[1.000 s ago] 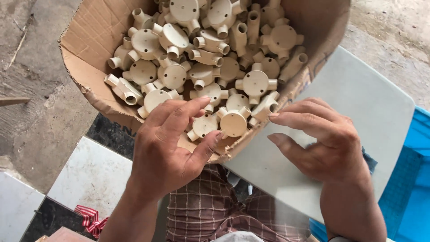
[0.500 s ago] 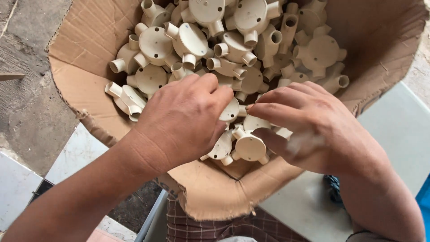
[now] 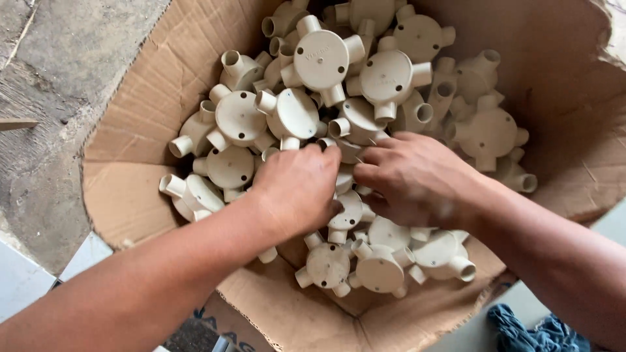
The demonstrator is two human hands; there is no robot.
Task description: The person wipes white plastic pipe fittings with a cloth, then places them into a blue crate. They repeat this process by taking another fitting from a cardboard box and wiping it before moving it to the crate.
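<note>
Dozens of Cream Junction Boxes, Both Hands in the Pile

Dozens of round cream plastic junction boxes (image 3: 322,60), each with short tube outlets, heaped loose in an open cardboard box (image 3: 130,189); exact count not readable, lower layers buried. Upper part of heap cut off by top edge of view.

Left hand (image 3: 298,186): knuckles up, fingers curled down into middle of pile, fingertips hidden among fittings. Touching fittings beneath; whether closed on any one piece cannot be told.

Right hand (image 3: 417,177): just beside left hand, fingers bent and pushed into same spot, tips out of sight, part of hand blurred. Grip likewise not readable.

Near edge of heap, below both hands: three fittings lying clear, one flat-faced with outlets spread (image 3: 328,265).

Carton: brown, flaps torn and ragged, near wall sagging outward. Pale tabletop (image 3: 613,225) at right, mostly hidden by carton. Blue cloth (image 3: 528,332) at lower right, cut off by frame. Grey concrete floor (image 3: 59,72) at left.
</note>
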